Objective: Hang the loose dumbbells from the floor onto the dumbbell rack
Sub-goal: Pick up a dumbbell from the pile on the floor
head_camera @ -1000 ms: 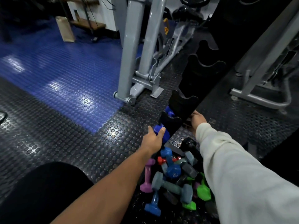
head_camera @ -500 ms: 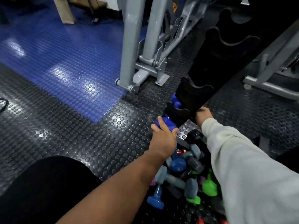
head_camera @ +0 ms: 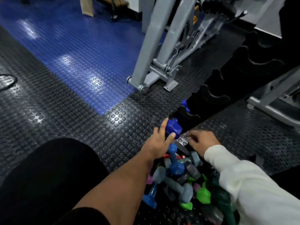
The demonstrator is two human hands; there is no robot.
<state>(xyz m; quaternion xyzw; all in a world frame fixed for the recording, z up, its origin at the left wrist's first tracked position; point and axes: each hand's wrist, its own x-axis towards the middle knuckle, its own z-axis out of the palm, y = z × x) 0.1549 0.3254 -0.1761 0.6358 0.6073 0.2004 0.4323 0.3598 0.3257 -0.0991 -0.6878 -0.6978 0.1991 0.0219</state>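
Only a small part of the job looks done. One blue dumbbell (head_camera: 172, 128) is seen at the lowest slot of the black rack (head_camera: 215, 95). Its near end is touched by the left hand (head_camera: 159, 140), with the fingers stretched out straight and the thumb under the end; nothing is gripped. Whether the dumbbell is fully seated in the slot cannot be told. A second blue dumbbell end (head_camera: 185, 103) is seen one slot higher, mostly hidden behind the rack.

The right hand (head_camera: 202, 141), in a white sleeve (head_camera: 243, 184), is held low, just beside the foot of the rack. Its fingers are curled a little and nothing is seen in them, but it is blurred, so its state cannot be told for sure.

Much is left. A pile of loose dumbbells (head_camera: 180, 181) is seen on the black floor (head_camera: 81, 119) near the foot of the rack: blue, grey, green, purple and red ones, lying over each other. The higher slots of the rack look bare. It is judged that the pile must be picked through one by one and each dumbbell put in a free slot.
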